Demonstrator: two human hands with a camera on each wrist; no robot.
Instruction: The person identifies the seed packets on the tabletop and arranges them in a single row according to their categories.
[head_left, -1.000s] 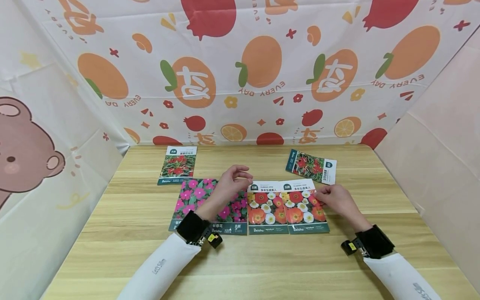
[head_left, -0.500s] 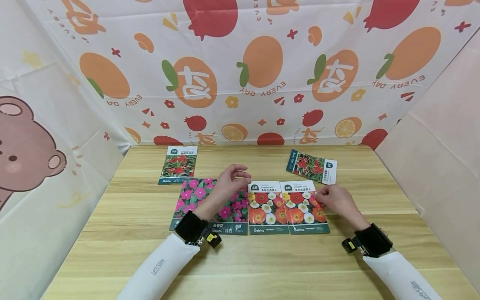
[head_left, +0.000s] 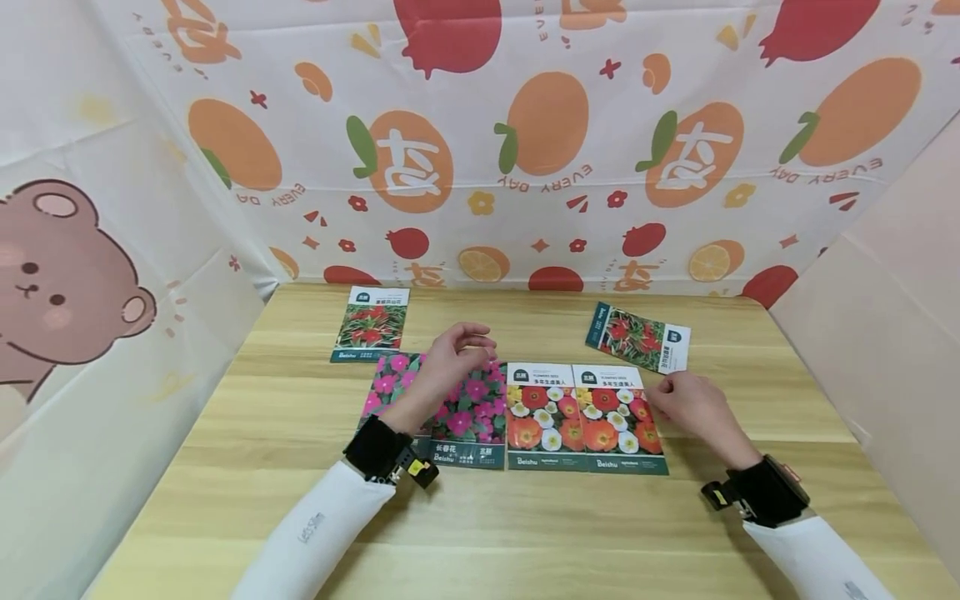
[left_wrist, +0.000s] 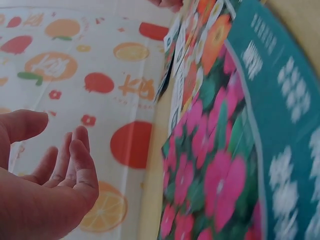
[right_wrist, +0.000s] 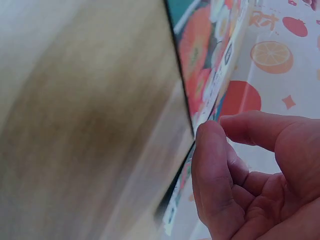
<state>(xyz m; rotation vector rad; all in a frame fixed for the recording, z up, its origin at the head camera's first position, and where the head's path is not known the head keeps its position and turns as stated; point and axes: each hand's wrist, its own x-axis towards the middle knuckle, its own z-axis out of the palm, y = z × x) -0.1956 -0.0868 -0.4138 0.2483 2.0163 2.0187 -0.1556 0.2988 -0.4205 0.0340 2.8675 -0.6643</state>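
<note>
Several flower seed packets lie flat on a wooden table [head_left: 525,533]. My left hand [head_left: 453,358] hovers over a pink-flower packet [head_left: 480,404], fingers loosely curled and holding nothing; the left wrist view shows the same relaxed left hand [left_wrist: 55,170] above that pink packet [left_wrist: 225,165]. To its right two orange-and-white-flower packets [head_left: 540,417] [head_left: 615,417] lie side by side. My right hand [head_left: 686,402] rests at the right edge of the second one, fingers curled, fingertips by the edge. In the right wrist view my right hand [right_wrist: 250,170] sits beside that packet's corner [right_wrist: 200,55].
A red-flower packet [head_left: 371,325] lies at the back left and another [head_left: 639,335], tilted, at the back right. A second pink packet [head_left: 390,387] lies partly under my left forearm. Printed fruit-pattern cloth [head_left: 480,125] walls the table at the back and sides.
The head view has shifted slightly. My left hand has drawn back a little over the pink packet. My right hand's fingertips have slid nearer the orange packet's right edge.
</note>
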